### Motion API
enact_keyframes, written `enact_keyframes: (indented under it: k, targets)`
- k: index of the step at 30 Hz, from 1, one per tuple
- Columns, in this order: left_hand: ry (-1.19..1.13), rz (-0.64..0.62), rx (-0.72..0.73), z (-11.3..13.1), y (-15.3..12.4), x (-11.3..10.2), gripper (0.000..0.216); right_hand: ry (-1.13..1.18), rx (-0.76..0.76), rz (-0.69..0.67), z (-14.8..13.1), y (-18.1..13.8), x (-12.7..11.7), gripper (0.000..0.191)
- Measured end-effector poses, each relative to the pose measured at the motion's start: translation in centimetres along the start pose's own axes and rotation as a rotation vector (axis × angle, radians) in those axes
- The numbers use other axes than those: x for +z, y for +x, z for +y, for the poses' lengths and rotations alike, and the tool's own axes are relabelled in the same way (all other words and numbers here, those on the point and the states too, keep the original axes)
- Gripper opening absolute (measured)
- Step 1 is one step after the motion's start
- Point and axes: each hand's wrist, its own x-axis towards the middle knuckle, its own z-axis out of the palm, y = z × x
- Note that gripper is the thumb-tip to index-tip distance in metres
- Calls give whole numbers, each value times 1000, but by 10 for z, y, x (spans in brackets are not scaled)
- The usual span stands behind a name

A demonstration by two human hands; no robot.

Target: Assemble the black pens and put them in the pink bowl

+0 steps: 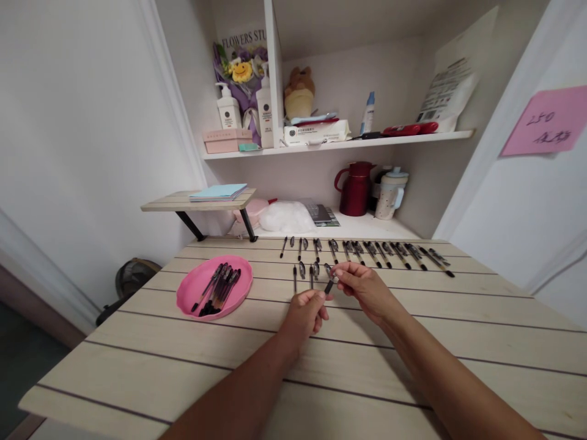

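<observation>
The person's left hand [306, 310] has thumb and fingers clamped on the near end of a slim dark plastic pen [329, 285], held over a pale wooden slatted table [257, 351]. The right hand [362, 286] pinches its far end. Beyond, I see similar dark pens in rows [369, 253]; leftward, a round pink scalloped dish [187, 292] holds more.

Two hands [302, 313], one pink tray [182, 291], two pump bottles [228, 112], one red jug [356, 190] — pens [224, 286] too crowded to count.

Blk pen [329, 286] tilted btwn hands [305, 313], nr 2 rows of pens [372, 255].
</observation>
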Motion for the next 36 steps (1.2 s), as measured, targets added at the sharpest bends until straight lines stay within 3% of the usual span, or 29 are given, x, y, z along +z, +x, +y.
enact_keyframes:
  k: [14, 19, 23, 28, 33, 36]
  targets:
    - [5, 42, 30, 3, -2, 2, 25, 21, 59, -51, 4, -8, 9, 31]
    - [-15, 44, 27, 4, -2, 2, 31, 67, 65, -91, 5, -7, 4, 36]
    - [-11, 35, 16, 3, -3, 3, 30, 20, 59, -40, 9, -6, 2, 29]
    - [-3, 38, 24, 2, -2, 3, 32, 113, 82, -123, 7, -7, 2, 33]
    - [-7, 32, 21, 2, -2, 3, 32, 115, 91, -71, 7, -8, 3, 25]
    - [0, 34, 38, 3, -3, 3, 30, 144, 96, -122, 7, -9, 4, 25]
